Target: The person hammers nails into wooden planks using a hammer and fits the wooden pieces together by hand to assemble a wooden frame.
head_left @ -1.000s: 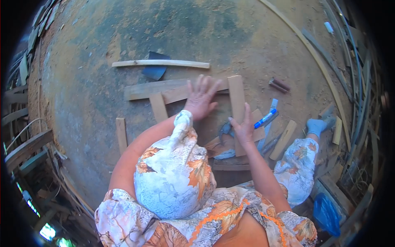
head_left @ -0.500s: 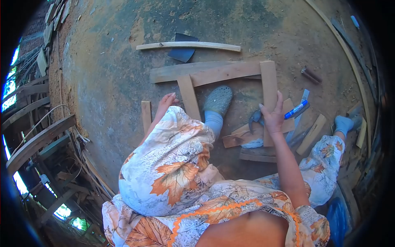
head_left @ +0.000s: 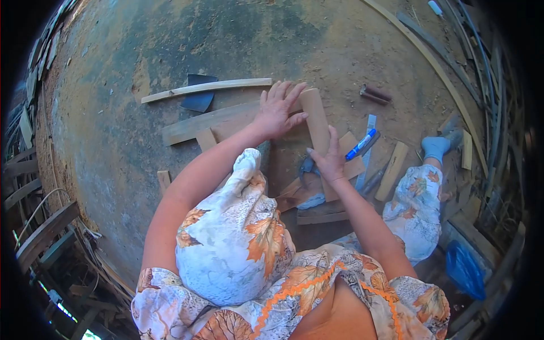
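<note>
My left hand (head_left: 279,113) lies with fingers spread over the crosswise board (head_left: 232,120), close to its joint with an upright wooden slat (head_left: 315,120). My right hand (head_left: 330,161) rests on the lower part of that slat, thumb and fingers apart at its two sides. Beside my right thumb is a hammer head (head_left: 307,165), its handle not clearly visible. A shorter slat (head_left: 206,139) meets the crosswise board at the left, partly behind my left forearm. A blue marker (head_left: 361,144) lies right of my right hand, by a pale ruler (head_left: 370,123).
A thin strip (head_left: 207,89) lies across a dark sheet (head_left: 198,101) beyond the boards. Two brown cylinders (head_left: 375,94) are at the upper right. Loose wood (head_left: 391,171) lies near my sock-covered foot (head_left: 436,147). A blue bag (head_left: 464,271) is at the lower right.
Over the last half second, my left hand has moved from beside the short slat up and right onto the crosswise board. My right hand stays at the upright slat. The whole view has shifted.
</note>
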Demonstrator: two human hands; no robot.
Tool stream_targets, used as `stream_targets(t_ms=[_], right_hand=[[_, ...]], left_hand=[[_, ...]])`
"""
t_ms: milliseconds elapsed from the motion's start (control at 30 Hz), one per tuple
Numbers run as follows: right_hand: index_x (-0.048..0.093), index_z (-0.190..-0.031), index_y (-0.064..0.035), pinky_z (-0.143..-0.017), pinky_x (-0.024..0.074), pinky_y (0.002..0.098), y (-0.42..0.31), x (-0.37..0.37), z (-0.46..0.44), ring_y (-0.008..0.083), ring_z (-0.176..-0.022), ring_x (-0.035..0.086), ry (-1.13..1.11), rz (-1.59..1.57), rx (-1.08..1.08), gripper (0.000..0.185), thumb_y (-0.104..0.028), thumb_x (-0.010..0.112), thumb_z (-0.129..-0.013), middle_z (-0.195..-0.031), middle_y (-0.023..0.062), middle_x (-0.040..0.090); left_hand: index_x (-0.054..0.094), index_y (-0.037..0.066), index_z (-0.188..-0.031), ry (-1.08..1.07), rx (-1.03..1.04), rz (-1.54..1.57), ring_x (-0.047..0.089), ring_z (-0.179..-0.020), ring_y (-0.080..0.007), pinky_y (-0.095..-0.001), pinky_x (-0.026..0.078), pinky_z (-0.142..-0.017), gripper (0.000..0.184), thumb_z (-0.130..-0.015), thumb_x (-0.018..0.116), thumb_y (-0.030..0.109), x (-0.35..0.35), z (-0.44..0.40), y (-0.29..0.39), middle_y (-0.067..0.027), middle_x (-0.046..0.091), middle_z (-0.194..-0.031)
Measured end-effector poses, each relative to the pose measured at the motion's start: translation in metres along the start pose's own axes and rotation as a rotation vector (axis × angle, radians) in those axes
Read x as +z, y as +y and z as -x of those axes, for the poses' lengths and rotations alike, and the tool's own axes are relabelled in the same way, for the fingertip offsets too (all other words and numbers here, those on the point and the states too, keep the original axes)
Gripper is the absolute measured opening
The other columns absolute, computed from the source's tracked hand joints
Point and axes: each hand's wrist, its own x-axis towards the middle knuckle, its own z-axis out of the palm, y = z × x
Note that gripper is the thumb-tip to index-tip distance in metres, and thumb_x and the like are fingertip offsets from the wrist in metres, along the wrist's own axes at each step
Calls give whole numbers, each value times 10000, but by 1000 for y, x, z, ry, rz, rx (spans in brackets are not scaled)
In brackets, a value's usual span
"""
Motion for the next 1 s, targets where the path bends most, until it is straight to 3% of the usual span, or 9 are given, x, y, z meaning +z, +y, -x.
stream_targets(t_ms=[67, 133, 200, 267, 400, 467, 667, 833, 1000], right_hand=[[222, -1448, -115, -929, 447, 446, -4, -5, 0, 404, -1136, 533, -1, 29, 25, 935, -261, 786, -716, -1266, 246, 505], [204, -1454, -122, -919, 447, 459, -7, -9, -1, 405, -1122, 535, -41, 71, -6, 953, -256, 789, -714, -1257, 245, 496], [242, -1452, -122, -969, 423, 434, -9, -31, -2, 389, -1160, 509, -90, -3, 23, 862, -285, 743, -770, -1338, 235, 427], [342, -1409, -126, -945, 435, 429, -3, -58, 2, 376, -1140, 519, -206, 128, 37, 730, -314, 701, -801, -1250, 210, 492], [486, -1296, -109, -917, 445, 435, 35, -103, 30, 357, -1104, 537, -233, 150, 224, 537, -311, 654, -828, -1154, 184, 543], [563, -1199, -84, -884, 459, 454, 45, -110, 49, 355, -1065, 557, -548, 429, 287, 425, -266, 643, -823, -1096, 166, 575], [587, -1138, -101, -903, 462, 441, 42, -86, 65, 358, -1056, 565, -432, 355, 180, 355, -166, 619, -790, -1126, 167, 567], [581, -1127, -107, -898, 464, 448, 55, -83, 60, 368, -1065, 558, -540, 323, 165, 350, -175, 629, -786, -1113, 165, 567], [582, -1123, -118, -882, 472, 461, 40, -87, 66, 375, -1047, 572, -500, 368, 119, 339, -223, 632, -804, -1098, 173, 599]], left_hand=[[258, 239, -1485, -131, -154, -97, 234, -1393, -370, -657, 197, -1055, 728, -876, 560, 499, 20, -11, 9, -194, 330, -1446], [244, 254, -1488, -162, -191, -87, 224, -1400, -368, -671, 171, -1060, 726, -880, 548, 510, 31, -14, 11, -182, 327, -1454], [231, 268, -1491, -203, -231, -88, 215, -1407, -365, -684, 144, -1066, 725, -883, 536, 520, 33, -14, 9, -171, 324, -1461], [222, 268, -1491, -227, -257, -96, 218, -1404, -368, -690, 142, -1064, 737, -879, 534, 533, 31, -13, 7, -141, 324, -1469], [219, 272, -1489, -275, -291, -102, 215, -1406, -363, -718, 122, -1050, 770, -854, 564, 538, 31, -16, 8, -115, 338, -1466], [231, 280, -1487, -261, -289, -92, 221, -1405, -360, -723, 113, -1048, 786, -837, 581, 551, 33, -18, 7, -115, 346, -1463], [286, 209, -1470, -218, -381, -36, 286, -1376, -344, -705, 97, -1064, 826, -814, 586, 609, 33, -17, 9, -139, 398, -1425], [402, 160, -1418, -305, -591, -11, 319, -1357, -325, -685, 94, -1071, 810, -810, 538, 677, 27, -33, 10, -156, 447, -1369], [463, 169, -1378, -243, -622, -8, 342, -1339, -325, -654, 92, -1073, 781, -798, 548, 684, 32, -32, 12, -152, 473, -1336]])
